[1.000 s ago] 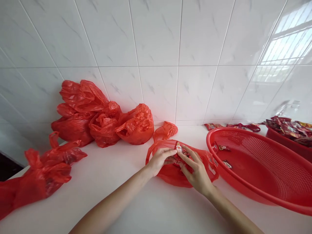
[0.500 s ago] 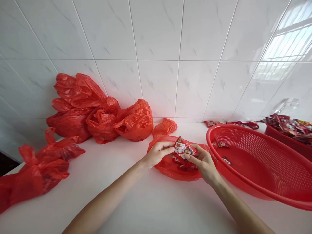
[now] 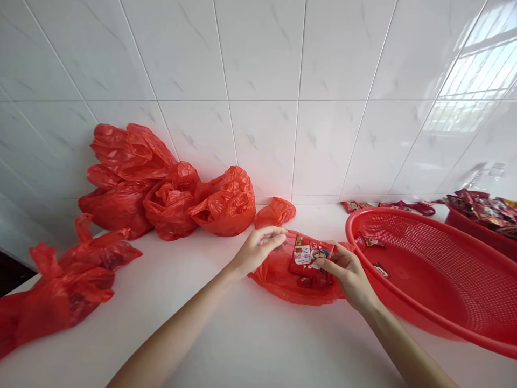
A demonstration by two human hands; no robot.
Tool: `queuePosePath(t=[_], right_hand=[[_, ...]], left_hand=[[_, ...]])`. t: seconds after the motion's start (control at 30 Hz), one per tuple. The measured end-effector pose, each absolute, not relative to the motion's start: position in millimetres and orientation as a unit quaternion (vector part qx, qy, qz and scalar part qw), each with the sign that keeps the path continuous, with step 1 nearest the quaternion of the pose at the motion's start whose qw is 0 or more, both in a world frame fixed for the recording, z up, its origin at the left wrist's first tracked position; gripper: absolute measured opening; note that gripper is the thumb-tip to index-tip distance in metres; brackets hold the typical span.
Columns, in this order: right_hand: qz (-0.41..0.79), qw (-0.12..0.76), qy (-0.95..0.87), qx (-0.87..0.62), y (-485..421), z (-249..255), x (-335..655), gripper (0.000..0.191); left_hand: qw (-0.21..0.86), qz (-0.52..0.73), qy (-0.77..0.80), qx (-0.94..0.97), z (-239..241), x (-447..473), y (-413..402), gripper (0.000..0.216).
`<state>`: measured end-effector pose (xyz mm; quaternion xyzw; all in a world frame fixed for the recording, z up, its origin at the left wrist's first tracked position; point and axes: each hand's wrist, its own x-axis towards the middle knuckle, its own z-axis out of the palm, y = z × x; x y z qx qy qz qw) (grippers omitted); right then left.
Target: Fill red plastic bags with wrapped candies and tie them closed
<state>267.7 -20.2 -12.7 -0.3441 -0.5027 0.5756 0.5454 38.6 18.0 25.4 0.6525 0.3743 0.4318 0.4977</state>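
My right hand (image 3: 349,272) holds a red snack packet (image 3: 309,254) with white print and a cartoon figure, thumb on top and fingers behind its right end. The packet is over an open red plastic bag (image 3: 274,288) lying on the white table. Several smaller red packets (image 3: 319,279) lie in the bag beneath it. My left hand (image 3: 260,249) is at the bag's left rim, apart from the packet, its thumb and fingers slightly parted with nothing visible between them; whether it touches the bag film is unclear.
A large red plastic basket (image 3: 407,307) stands at the right with a few small packets in it. Behind it, a red container (image 3: 464,218) is heaped with packets. Filled red bags (image 3: 226,207) line the tiled wall; knotted bags (image 3: 67,291) lie at the left.
My left hand has let go of the packet and moved slightly left. The packet, now in my right hand alone, has shifted a little right and lies flatter over the bag.
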Motion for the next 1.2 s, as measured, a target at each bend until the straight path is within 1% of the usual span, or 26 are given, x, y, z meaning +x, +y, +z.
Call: queuePosePath(t=[0.1, 0.2, 0.37, 0.5, 0.63, 0.7, 0.77, 0.83, 0.97, 1.2], right_hand=[[0.591, 0.510, -0.527, -0.336, -24.4, -13.2, 263.9, 0.031], [0.587, 0.503, -0.537, -0.338, -25.5, -14.9, 262.0, 0.030], [0.590, 0.528, -0.522, -0.318, -22.9, -18.5, 261.7, 0.026], [0.604, 0.532, -0.510, -0.304, -23.4, -18.6, 258.8, 0.022], [0.600, 0.538, -0.507, -0.308, -23.1, -19.2, 257.5, 0.023], [0.588, 0.544, -0.504, -0.322, -22.1, -20.7, 258.3, 0.023], [0.577, 0.553, -0.498, -0.335, -21.1, -22.5, 259.4, 0.022], [0.575, 0.563, -0.488, -0.338, -20.5, -23.7, 260.1, 0.022], [0.584, 0.574, -0.470, -0.329, -20.4, -23.1, 259.0, 0.020], [0.589, 0.583, -0.455, -0.326, -20.6, -22.0, 256.7, 0.022]], left_hand=[[0.524, 0.394, 0.363, 0.662, 20.4, 48.5, 12.9, 0.035], [0.513, 0.401, 0.364, 0.666, 15.8, 51.1, 10.9, 0.036], [0.486, 0.433, 0.386, 0.653, 12.4, 46.3, 15.0, 0.036], [0.504, 0.454, 0.397, 0.618, 7.9, 47.3, 18.7, 0.036], [0.518, 0.474, 0.394, 0.594, 6.9, 51.7, 16.0, 0.039], [0.551, 0.463, 0.377, 0.583, 9.0, 53.7, 12.4, 0.040], [0.592, 0.426, 0.359, 0.583, 11.1, 54.8, 8.9, 0.039], [0.613, 0.388, 0.358, 0.588, 11.7, 55.0, 6.8, 0.042], [0.607, 0.376, 0.375, 0.592, 6.9, 53.3, 7.7, 0.049], [0.611, 0.386, 0.360, 0.590, 3.2, 53.0, 9.4, 0.045]])
